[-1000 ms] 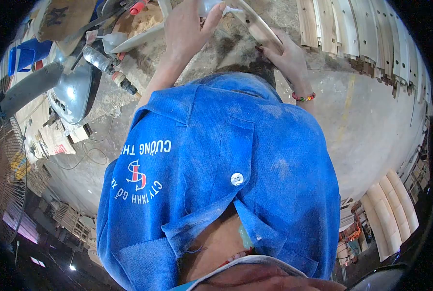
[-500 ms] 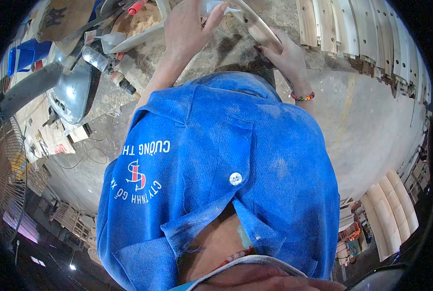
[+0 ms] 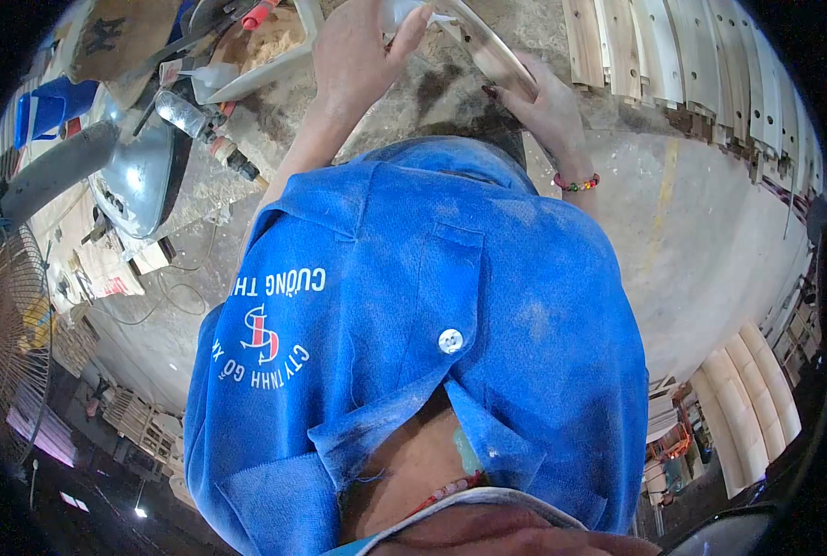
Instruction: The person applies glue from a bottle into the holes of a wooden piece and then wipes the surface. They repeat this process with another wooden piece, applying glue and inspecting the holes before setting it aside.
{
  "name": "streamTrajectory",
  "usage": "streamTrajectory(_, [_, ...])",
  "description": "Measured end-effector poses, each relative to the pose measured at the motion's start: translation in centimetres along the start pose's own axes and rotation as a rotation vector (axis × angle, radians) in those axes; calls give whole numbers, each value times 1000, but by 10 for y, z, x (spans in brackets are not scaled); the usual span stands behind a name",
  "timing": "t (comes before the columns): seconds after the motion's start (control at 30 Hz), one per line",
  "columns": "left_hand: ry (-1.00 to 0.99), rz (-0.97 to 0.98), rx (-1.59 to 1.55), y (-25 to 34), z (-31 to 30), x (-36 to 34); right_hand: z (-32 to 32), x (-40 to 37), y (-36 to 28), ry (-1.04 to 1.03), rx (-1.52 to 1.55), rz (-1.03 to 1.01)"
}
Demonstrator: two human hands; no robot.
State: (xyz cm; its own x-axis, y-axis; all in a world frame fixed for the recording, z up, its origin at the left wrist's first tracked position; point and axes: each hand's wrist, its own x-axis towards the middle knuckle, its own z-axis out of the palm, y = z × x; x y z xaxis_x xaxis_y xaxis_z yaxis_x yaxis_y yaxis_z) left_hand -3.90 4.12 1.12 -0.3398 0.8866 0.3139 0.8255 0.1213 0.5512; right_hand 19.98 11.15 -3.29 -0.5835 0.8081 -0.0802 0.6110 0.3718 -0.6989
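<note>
At the top edge, my left hand [image 3: 350, 65] is closed around a white squeeze bottle [image 3: 402, 13] with a thin pointed nozzle. The nozzle points right, close to a curved, pale wooden piece [image 3: 488, 54] with small holes. My right hand [image 3: 551, 107] grips the near end of this piece, fingers behind and thumb at the front edge. The far end of the piece and most of my left fingers are cut off by the frame or hidden.
Rows of drilled wooden slats [image 3: 664, 56] stand at the upper right. On the left are another white nozzle bottle [image 3: 215, 76], a clear bottle [image 3: 180, 113], a blue container [image 3: 57, 107], a grey metal stand [image 3: 135, 176] and a fan [image 3: 10, 306]. Curved wooden panels [image 3: 743, 408] lie lower right.
Both hands stay nearly in place. The wooden piece and my right thumb have shifted very slightly.
</note>
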Motion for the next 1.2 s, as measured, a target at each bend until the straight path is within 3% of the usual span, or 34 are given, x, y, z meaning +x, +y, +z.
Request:
streamTrajectory(0.53, [-9, -75, -109, 2, -9, -6, 3, 1, 7, -1, 21, 3])
streamTrajectory(0.63, [8, -139, -236, -7, -15, -16, 3, 0, 7, 4, 25, 23])
streamTrajectory(0.7, [-35, -230, -560, -22, -14, -26, 2, 0, 4, -2, 14, 33])
streamTrajectory(0.73, [-34, -231, -562, -20, -16, -30, 0, 0, 1, -4, 12, 33])
streamTrajectory(0.8, [-60, -432, -807, -11, -29, -41, -3, -1, -7, -22, 59, 109])
streamTrajectory(1.0, [-186, -486, -993, -37, -35, -75, -7, 3, -25, 58, 187, 262])
streamTrajectory(1.07, [-262, -554, -985, -45, -35, -85, -8, 13, -23, 54, 108, 289])
streamTrajectory(1.2, [-203, -508, -913, -67, -24, -99, 0, 36, -24, 143, -148, 250])
